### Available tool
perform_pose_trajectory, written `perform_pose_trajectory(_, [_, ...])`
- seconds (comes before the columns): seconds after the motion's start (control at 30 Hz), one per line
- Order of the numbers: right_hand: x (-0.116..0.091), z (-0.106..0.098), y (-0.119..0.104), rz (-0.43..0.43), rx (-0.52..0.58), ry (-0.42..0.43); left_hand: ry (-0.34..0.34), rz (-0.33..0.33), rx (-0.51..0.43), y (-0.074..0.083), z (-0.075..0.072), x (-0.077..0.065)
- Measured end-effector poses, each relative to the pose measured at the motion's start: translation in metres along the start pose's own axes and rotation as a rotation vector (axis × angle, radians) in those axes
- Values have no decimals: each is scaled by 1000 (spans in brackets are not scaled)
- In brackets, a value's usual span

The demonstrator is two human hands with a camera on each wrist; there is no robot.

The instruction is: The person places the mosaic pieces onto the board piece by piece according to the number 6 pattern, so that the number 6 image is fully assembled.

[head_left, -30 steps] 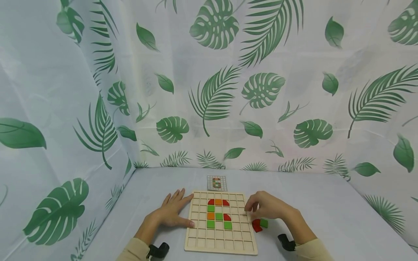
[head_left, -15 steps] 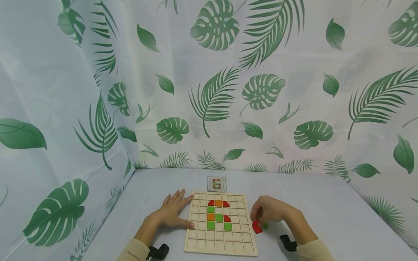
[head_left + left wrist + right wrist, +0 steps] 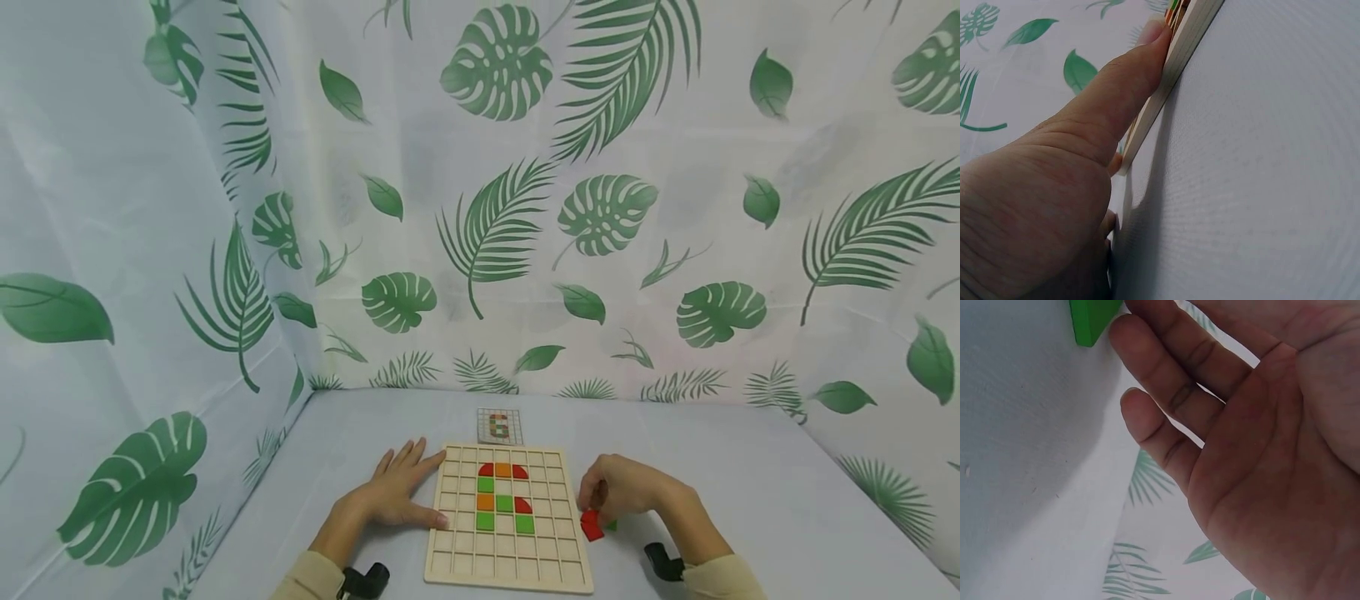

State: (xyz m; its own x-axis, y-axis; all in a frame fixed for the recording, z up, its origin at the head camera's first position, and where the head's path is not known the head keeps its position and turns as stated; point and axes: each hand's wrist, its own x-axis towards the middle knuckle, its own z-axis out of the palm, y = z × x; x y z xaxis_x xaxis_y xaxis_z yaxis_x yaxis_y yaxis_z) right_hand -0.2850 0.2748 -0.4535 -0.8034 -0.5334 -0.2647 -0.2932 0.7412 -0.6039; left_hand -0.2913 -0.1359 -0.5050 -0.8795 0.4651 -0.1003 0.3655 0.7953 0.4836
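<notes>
A pale wooden grid board (image 3: 510, 567) lies flat in the head view, with several red, orange and green tiles (image 3: 504, 503) set in its cells. Spread and fairly straight, my left hand (image 3: 397, 492) rests at the board's left side. Its thumb lies on the rim, as the left wrist view also shows. On the right, my right hand (image 3: 618, 486) reaches down with bent fingers to loose red tiles (image 3: 592, 531) beside the board. A green tile (image 3: 1090, 322) stands close to its fingertips in the right wrist view. Whether it pinches a tile is hidden.
Just behind the board lies a small pattern card (image 3: 498, 426) with a coloured figure on a grid. A white table (image 3: 712, 450) carries everything. Leaf-printed cloth (image 3: 420, 233) hangs behind and at both sides. Each wrist wears a black device (image 3: 663, 562).
My right hand has moved from the board's right edge down and slightly right onto the loose tiles. It covers most of the green one. The left hand keeps its place.
</notes>
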Motion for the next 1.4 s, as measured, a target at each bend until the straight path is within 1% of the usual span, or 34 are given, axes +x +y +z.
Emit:
perform_pose_trajectory(0.2, [3, 2, 2, 7, -17, 10, -1, -4, 4, 2, -1, -1])
perform_pose_trajectory(0.43, [4, 4, 0, -26, 30, -1, -3, -19, -5, 6, -1, -3])
perform_pose_trajectory(0.53, [4, 4, -1, -57, 21, 17, -10, -22, -8, 6, -1, -3])
perform_pose_trajectory(0.7, [7, 1, -4, -140, 29, 64, -11, -18, -2, 5, -1, -2])
perform_pose_trajectory(0.77, [9, 0, -4, -150, 24, 67, -10, -13, 3, 4, -1, -2])
perform_pose_trajectory(0.83, [10, 0, -4, -130, 6, 65, -7, -11, 5, 3, 0, -1])
perform_pose_trajectory(0.97, [9, 2, -3, -62, -40, 65, -3, -4, 8, 2, -1, -1])
perform_pose_trajectory(1.07, [7, 2, -2, -29, -47, 51, -1, -3, 6, 2, 0, -1])
perform_pose_trajectory(1.27, [7, 4, -3, -17, -35, 35, 0, -20, 8, 4, 0, -1])
perform_pose_trajectory(1.4, [9, 3, -5, -54, -23, 56, 5, -21, 13, 3, 0, -1])
